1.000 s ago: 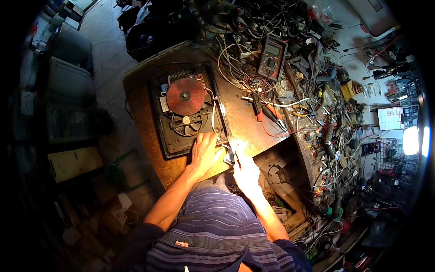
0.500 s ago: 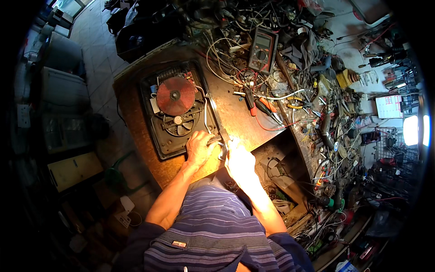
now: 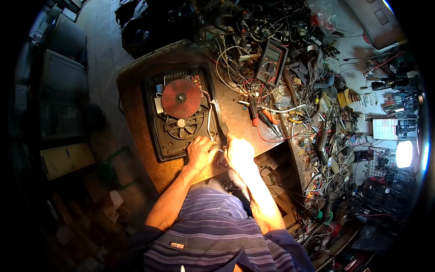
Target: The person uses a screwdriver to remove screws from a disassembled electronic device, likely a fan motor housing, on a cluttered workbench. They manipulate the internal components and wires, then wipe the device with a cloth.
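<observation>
Left grip bends at the near right corner of the open black appliance base, right grip curls just beside it, small pale piece between them; glare and blur, can't tell whether either is clamped on anything. Base lies on the counter ahead-left of both grips, round reddish coil farther off, fan nearer, white wire running toward left grip. Multimeter sits well ahead-right of right grip.
</observation>
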Action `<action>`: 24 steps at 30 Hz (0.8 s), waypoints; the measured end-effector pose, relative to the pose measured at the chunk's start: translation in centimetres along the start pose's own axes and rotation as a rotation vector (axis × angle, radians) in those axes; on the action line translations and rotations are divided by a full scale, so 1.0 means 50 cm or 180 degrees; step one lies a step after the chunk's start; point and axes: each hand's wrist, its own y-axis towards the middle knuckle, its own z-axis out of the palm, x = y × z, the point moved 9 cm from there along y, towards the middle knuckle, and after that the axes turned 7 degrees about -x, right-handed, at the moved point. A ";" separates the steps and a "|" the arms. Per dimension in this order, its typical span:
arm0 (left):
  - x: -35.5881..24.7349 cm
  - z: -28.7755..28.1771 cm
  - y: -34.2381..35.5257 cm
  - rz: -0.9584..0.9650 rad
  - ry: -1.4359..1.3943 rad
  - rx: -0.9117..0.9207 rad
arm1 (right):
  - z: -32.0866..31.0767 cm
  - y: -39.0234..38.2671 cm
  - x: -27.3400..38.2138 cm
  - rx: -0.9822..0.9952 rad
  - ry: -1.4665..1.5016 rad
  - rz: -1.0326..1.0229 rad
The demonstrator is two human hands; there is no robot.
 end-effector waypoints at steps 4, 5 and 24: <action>-0.001 -0.007 -0.003 0.0032 0.0117 0.0036 | -0.024 0.046 0.011 -0.0278 0.0339 -0.0301; 0.004 -0.004 -0.006 -0.0015 0.0095 0.0023 | -0.028 0.026 0.012 -0.0269 0.0229 -0.0369; 0.003 -0.015 0.001 -0.0054 -0.0042 0.0005 | -0.019 -0.016 0.020 -0.0287 0.0286 -0.0220</action>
